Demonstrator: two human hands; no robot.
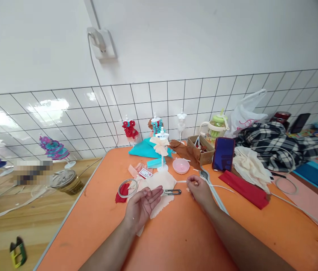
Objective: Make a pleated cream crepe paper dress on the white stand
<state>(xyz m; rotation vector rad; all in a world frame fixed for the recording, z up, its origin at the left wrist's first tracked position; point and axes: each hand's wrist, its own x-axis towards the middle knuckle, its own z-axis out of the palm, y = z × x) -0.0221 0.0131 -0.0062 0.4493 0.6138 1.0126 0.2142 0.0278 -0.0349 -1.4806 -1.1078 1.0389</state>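
My left hand [143, 205] is palm up with its fingers stretched out, over cream fabric pieces [159, 182] on the orange table. Right by its fingertips lie small thread snips [172, 192] with a dark loop handle. My right hand [200, 191] has its fingers curled in a pinch low over the table; what sits between them is too small to make out. A thin white strip [181, 182] shows beside those fingers. Beyond both hands stands a small white dress form [162, 150] wearing cream ruffled cloth. A metal ring [127, 188] rests left of the cream pieces.
Behind are a pink bowl [180, 166], turquoise cloth [144, 148], more dress forms [181, 120], a cardboard box [204, 154] and a green-lidded jug [217, 127]. On the right are a phone [223, 154], folded red cloth [243, 189] and a checked garment [277, 143].
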